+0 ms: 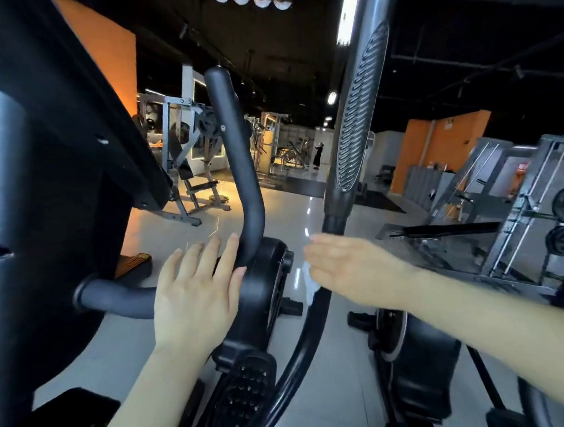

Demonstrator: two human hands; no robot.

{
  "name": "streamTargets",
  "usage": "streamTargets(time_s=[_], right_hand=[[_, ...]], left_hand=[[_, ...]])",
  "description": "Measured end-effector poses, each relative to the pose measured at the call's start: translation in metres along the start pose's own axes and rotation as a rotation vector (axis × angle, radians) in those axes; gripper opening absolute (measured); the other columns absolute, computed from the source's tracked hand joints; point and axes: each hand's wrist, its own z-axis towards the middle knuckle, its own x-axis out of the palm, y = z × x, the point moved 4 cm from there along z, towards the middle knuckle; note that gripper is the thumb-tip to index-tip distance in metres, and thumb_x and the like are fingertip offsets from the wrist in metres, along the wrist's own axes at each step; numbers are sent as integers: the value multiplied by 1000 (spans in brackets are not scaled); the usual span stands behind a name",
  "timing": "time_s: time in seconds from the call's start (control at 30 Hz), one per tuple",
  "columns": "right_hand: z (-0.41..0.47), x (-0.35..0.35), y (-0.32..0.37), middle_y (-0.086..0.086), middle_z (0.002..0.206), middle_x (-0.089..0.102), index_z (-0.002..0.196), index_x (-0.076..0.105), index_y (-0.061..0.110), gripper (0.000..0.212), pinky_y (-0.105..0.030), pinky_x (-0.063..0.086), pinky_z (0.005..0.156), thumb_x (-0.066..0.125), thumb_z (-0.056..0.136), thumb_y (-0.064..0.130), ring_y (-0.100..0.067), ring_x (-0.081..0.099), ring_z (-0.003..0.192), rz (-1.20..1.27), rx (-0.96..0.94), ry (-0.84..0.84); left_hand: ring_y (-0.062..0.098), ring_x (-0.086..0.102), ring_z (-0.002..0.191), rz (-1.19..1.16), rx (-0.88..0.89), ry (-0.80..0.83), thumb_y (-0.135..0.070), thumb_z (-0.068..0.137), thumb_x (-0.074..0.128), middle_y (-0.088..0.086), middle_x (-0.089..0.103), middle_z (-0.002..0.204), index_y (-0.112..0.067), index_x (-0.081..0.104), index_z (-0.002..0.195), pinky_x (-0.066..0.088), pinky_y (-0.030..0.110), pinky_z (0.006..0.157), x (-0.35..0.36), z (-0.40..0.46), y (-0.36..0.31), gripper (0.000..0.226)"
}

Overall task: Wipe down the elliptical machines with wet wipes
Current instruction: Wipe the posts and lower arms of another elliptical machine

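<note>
Fingers (207,251) of the left hand (196,297) are straight and lightly spread, palm facing away, held flat just left of the curved black handlebar (238,169); the index edge looks touching the bar's lower bend, contact not certain. Left hand holds nothing.

Right hand (353,268) reaches in from the right, blurred, fingers extended leftward and pressed roughly together, palm down. A white wet wipe (311,284) shows below its fingers, against the thin curved black bar (310,327) that runs down right of the handlebar. Whether the fingers pinch the wipe or just press it onto the bar: cannot tell, grip hidden under the hand.

Elliptical machine: big black and grey console housing (25,196) fills the space left of the handlebar, with a short horizontal grip (114,296) sticking out low, behind the left hand. Below the handlebar sits a studded black foot pedal (245,390). Right of the handlebar stands a tall upright moving arm with a ribbed grey grip pad (360,116), its lower end just above the right hand. A second black flywheel housing (414,353) sits lower right of the handlebar, under the right forearm.

Behind the handlebar: glossy gym floor (287,213), weight machines (184,146), an orange wall (106,59). Far right of it, a rack with plates (562,229). A distant standing person (318,155), small.
</note>
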Motion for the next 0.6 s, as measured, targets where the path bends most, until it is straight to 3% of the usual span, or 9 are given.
streamTargets(time_s=[0.1,0.17,0.27,0.37,0.47,0.53,0.6], right_hand=[[-12,22,74,4,78,69,77,73,23,18,-37,17,122,62,78,9,-17,66,87,57,-160,180],[-11,26,86,6,76,68,81,72,23,21,-37,21,121,56,81,9,-17,65,84,85,-125,217],[1,-7,40,-2,86,68,88,69,14,29,-36,40,108,42,86,3,-24,65,92,202,130,-86],[1,-70,-38,-10,101,71,95,72,5,27,-40,52,92,46,88,0,-29,65,103,200,435,-489],[-12,-103,-107,-20,108,69,99,71,-5,22,-36,45,99,50,97,-2,-33,59,109,46,648,-812],[-15,-91,-126,-21,112,68,102,71,-6,27,-35,42,103,46,103,6,-36,61,111,13,731,-894],[-13,-54,-112,-18,124,65,111,70,-4,24,-29,36,110,49,101,2,-34,57,120,204,786,-887]], left_hand=[[30,64,105,-36,-16,5,-33,101,41,8,68,119,-13,59,134,42,44,93,-1,0,-1,43],[28,66,104,-79,-54,-11,-33,101,40,5,69,118,-14,60,133,44,41,88,-3,2,-1,43],[25,65,108,-193,-136,-21,-34,101,39,3,69,120,-15,63,130,47,40,84,-10,8,-1,43],[26,53,126,-462,-204,-34,-34,101,35,7,60,134,-12,56,136,43,42,99,-22,21,-8,46],[18,42,135,-680,-233,-88,-32,102,31,6,51,144,-12,49,142,27,24,112,-41,45,-29,49],[9,36,138,-784,-253,-128,-34,102,27,-2,45,147,-16,44,145,21,14,112,-56,67,-44,50],[2,33,138,-861,-248,-177,-35,103,27,-7,42,148,-21,39,147,20,11,112,-67,90,-56,48]])
